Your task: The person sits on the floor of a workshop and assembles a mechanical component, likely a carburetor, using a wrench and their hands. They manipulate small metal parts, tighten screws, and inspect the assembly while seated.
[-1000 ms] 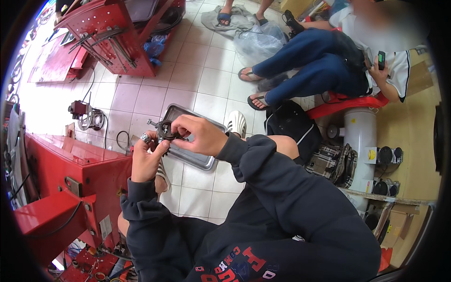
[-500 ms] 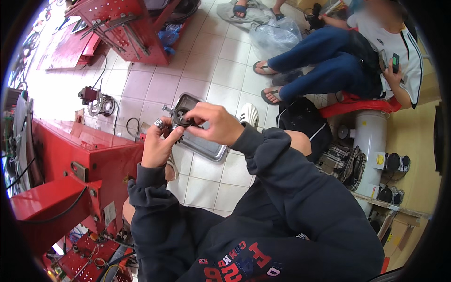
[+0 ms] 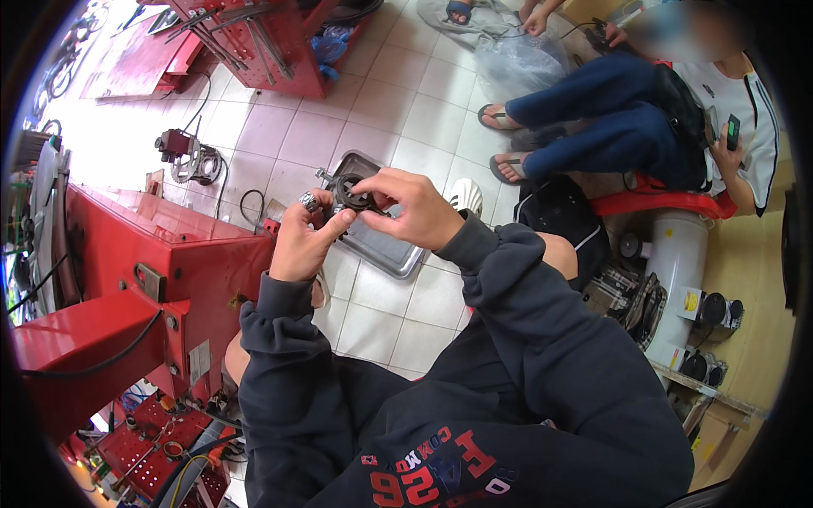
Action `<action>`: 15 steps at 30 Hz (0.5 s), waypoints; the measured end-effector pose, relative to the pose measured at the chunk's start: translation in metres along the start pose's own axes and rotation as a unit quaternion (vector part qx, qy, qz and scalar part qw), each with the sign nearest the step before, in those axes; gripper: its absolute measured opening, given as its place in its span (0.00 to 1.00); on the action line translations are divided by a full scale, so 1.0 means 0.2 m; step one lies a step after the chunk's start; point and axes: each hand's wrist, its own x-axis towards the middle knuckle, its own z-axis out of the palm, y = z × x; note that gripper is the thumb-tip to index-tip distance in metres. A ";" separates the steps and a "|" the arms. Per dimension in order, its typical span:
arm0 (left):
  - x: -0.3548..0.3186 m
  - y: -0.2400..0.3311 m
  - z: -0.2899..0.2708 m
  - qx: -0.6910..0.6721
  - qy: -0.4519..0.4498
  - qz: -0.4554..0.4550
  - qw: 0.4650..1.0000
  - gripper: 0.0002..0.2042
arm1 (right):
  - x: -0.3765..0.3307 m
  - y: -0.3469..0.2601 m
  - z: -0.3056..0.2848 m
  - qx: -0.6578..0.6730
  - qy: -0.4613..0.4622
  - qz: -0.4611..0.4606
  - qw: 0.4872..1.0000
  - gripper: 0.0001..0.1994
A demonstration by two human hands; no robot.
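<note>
**Head view: both hands on a dark round metal part above a steel tray**

Head view shows the person's two hands meeting just above the centre of the frame. The left hand [image 3: 301, 245] comes up from a dark sleeve, its fingers [image 3: 339, 224] curled and closed on the near edge of a dark round metal part [image 3: 354, 196]. The right hand [image 3: 419, 212] reaches in from the right, its fingers [image 3: 383, 179] pinched together on the top and far side of the same part. A small shiny ring-shaped piece [image 3: 310, 201] sits at the left hand's fingertips, just beside the dark part; whether it is joined to it cannot be told.

Below the hands, on the tiled floor [image 3: 398, 118], lies a shallow steel tray [image 3: 385, 250], partly hidden by the hands. A red machine body [image 3: 169, 262] fills the left of the frame. Upper left, a red rack [image 3: 254, 42] stands on the floor, and a small toothed sprocket assembly [image 3: 186, 157] lies on the tiles near it. At the upper right another person in blue trousers [image 3: 610, 110] sits on a red seat [image 3: 652, 203], well apart from the hands.
</note>
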 end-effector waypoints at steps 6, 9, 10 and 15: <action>0.00 -0.02 0.00 -0.023 0.003 0.006 1.000 0.10 | 0.01 -0.04 0.02 0.007 -0.002 0.021 1.000 0.15; 0.00 0.01 -0.01 0.004 -0.004 0.002 1.000 0.11 | 0.00 -0.02 0.01 -0.010 -0.005 0.018 1.000 0.17; 0.00 0.02 0.00 -0.011 -0.008 -0.006 1.000 0.11 | -0.01 -0.02 0.02 0.004 -0.004 0.040 0.999 0.17; -0.01 0.04 -0.02 -0.002 -0.023 -0.014 1.000 0.10 | 0.01 -0.04 0.03 -0.016 0.015 0.005 1.000 0.13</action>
